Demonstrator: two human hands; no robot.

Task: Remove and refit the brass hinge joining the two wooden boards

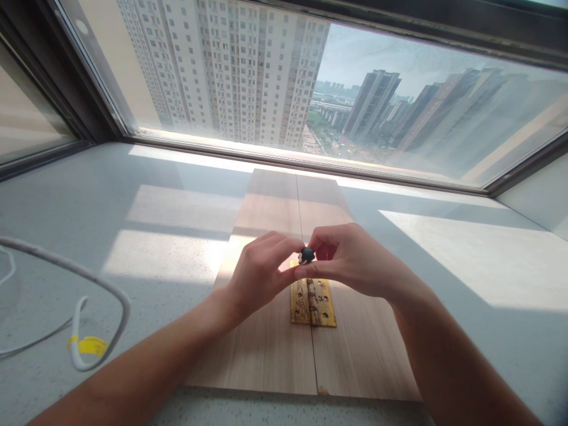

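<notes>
Two-hand pinch on knob [306, 255], just above hinge [313, 303] top edge.

Left hand [260, 275] at hinge's upper left, thumb and forefinger closed on knob's left side, other fingers curled under. Right hand [350, 260] at hinge's upper right, thumb and forefinger closed on knob's right side, remaining fingers folded toward palm.

Knob small, dark, round, pale speck on its left face; too small to say what it is. Cannot tell whether lifted clear of hinge or touching it, since hinge's top part is hidden behind fingers.

Hinge brass, opened flat, pin along seam [302, 207] between boards [266, 355], one leaf on each. Boards side by side under hinge, running past it toward window [399, 89]. Sill [168, 225] grey, under boards, on every side of hinge. Cable [113, 290] white, well left of hinge, off boards, with yellow tag [92, 345].

Risks, as judged:
- Knob slipping out of grip: tiny, held by fingertips only; could land on hinge or roll off boards onto sill.
- Hinge knocked off seam by either palm: no screw heads made out for sure in its holes, so possibly loose.
- Boards spreading apart at hinge under sideways push: nothing seen clamping them.
- Sun patches left and right of hinge: glare making small parts hard to see.

Zero containers in view; nothing boxed, bagged or trayed near hinge.
</notes>
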